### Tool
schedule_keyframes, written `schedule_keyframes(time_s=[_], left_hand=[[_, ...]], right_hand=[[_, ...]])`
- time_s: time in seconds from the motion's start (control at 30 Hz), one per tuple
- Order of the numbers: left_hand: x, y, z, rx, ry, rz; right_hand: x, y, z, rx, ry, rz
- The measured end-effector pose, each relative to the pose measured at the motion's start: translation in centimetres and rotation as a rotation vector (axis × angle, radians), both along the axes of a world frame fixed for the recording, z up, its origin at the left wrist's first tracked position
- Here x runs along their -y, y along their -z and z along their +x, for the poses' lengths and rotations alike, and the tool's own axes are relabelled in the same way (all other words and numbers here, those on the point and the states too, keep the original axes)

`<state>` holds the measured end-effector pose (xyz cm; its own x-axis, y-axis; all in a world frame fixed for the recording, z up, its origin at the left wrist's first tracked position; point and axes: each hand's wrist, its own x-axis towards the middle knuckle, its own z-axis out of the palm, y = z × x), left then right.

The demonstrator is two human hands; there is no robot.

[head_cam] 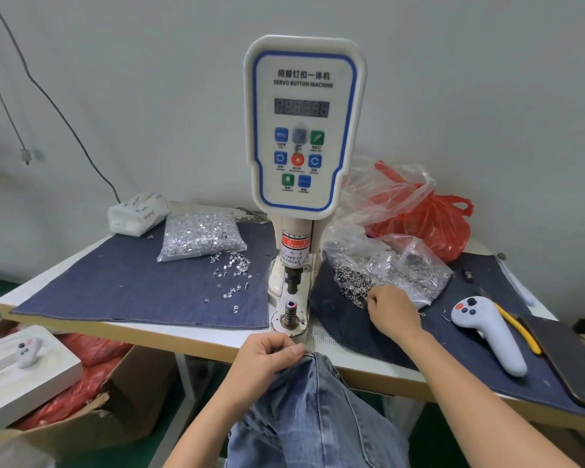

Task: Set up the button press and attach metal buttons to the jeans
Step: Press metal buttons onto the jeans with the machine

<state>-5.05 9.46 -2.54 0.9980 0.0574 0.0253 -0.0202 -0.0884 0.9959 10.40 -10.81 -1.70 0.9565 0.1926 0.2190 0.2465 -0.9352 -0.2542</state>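
The head view centres on the white, blue-trimmed servo button machine (303, 130) standing on the table (196, 339); its display digits are too dim to read. Just in front of its lower die (290, 314), the left hand (267, 358) pinches the top edge of the faded blue denim jeans (313, 410), whose legs run out of frame below. Right of the machine, the right hand (394, 310) reaches with curled fingers into spilled metal buttons (355, 282) beside their clear plastic bag (406, 265); whether it grips any is hidden. Left of the machine lie loose silver tacks (232, 268).
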Motion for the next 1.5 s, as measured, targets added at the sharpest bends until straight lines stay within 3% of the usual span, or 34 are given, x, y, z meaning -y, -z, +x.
schedule_keyframes(time_s=[0.27, 0.6, 0.77, 0.97, 1.1, 1.23, 1.37, 1.5], left_hand=[[0.1, -0.1, -0.3, -0.01, -0.006, -0.002], [0.2, -0.3, -0.4, -0.03, -0.01, 0.014], [0.4, -0.4, -0.3, -0.021, -0.011, 0.019], [0.5, -0.2, -0.3, -0.014, -0.022, 0.014], [0.5, -0.2, -0.3, -0.013, -0.024, 0.015], [0.6, -0.2, -0.4, -0.009, -0.028, 0.015], [0.8, -0.2, -0.5, -0.009, -0.026, 0.01], [0.9, -0.1, -0.4, -0.003, -0.026, 0.011]], right_hand=[[-0.5, -0.3, -0.4, 0.098, -0.039, 0.103], [-0.4, -0.5, -0.6, 0.009, -0.083, 0.031], [-0.4, -0.9, -1.1, 0.082, -0.101, 0.221], [-0.8, -1.4, -1.3, 0.012, -0.092, 0.318], [-1.2, -2.0, -1.8, 0.064, -0.144, 0.402], [-1.9, -3.2, -2.4, 0.039, -0.163, 0.673], [-3.3, -4.7, -3.8, -0.272, -0.128, 1.264], [-4.6, -5.5, -5.5, -0.577, -0.098, 1.447]])
